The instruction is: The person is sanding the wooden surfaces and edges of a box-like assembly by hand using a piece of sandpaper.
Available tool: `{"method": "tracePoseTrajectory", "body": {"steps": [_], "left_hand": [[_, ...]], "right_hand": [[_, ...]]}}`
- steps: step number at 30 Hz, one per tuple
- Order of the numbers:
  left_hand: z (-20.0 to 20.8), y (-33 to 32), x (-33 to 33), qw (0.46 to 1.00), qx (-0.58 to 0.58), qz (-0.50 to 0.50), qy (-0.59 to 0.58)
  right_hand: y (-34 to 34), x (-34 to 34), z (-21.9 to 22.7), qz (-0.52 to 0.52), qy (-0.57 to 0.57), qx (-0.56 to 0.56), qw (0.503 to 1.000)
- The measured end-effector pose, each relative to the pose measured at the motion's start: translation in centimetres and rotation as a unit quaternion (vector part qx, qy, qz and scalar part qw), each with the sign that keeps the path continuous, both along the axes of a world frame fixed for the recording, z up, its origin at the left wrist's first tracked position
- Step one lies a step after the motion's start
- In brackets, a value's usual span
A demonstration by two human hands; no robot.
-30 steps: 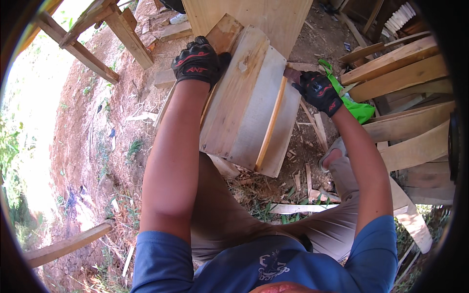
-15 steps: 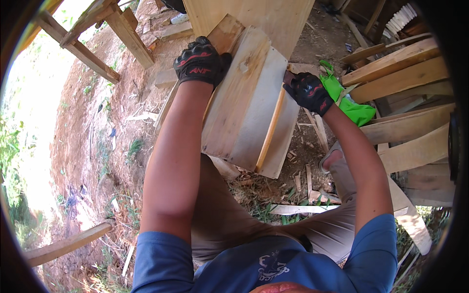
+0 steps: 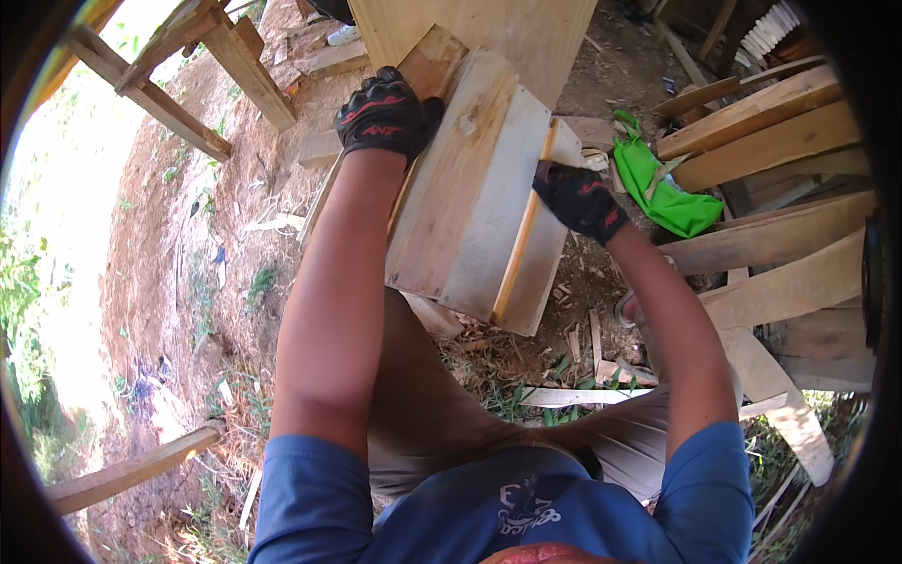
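A panel of pale wooden boards (image 3: 470, 188) rests tilted across my lap, with a thin yellowish strip (image 3: 522, 226) along its right side. My left hand (image 3: 383, 115), in a black glove with red marks, grips the panel's upper left edge. On the right, my gloved right hand (image 3: 584, 199) lies against the strip about halfway down the panel, fingers closed on the edge. A large plywood sheet (image 3: 489, 33) stands just beyond the panel.
Rough planks (image 3: 770, 160) are stacked at the right, with a bright green cloth (image 3: 662, 193) beside them. A wooden frame (image 3: 178, 70) stands at the upper left on bare red earth. Wood scraps (image 3: 583, 362) and grass lie near my foot (image 3: 628, 308).
My right hand has slid down the panel's right edge, from near the top corner to about the middle. The left hand and the panel have stayed in place.
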State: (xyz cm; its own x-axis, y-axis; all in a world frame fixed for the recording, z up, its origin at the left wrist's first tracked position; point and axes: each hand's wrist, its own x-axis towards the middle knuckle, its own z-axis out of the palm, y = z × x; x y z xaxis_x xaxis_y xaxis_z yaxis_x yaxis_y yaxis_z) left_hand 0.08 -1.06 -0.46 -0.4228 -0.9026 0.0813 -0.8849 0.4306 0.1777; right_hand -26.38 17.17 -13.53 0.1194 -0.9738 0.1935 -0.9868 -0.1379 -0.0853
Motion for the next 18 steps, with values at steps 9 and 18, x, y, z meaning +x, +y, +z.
{"method": "tracePoseTrajectory", "body": {"steps": [9,18], "left_hand": [[-0.2,-0.6,-0.1,1.000,0.024,0.002,0.004],[-0.4,-0.1,-0.3,0.999,0.005,0.013,0.033]], "right_hand": [[9.2,10.4,2.4,0.043,-0.058,0.043,0.996],[9.5,9.9,3.2,0.145,-0.015,0.120,0.982]]}}
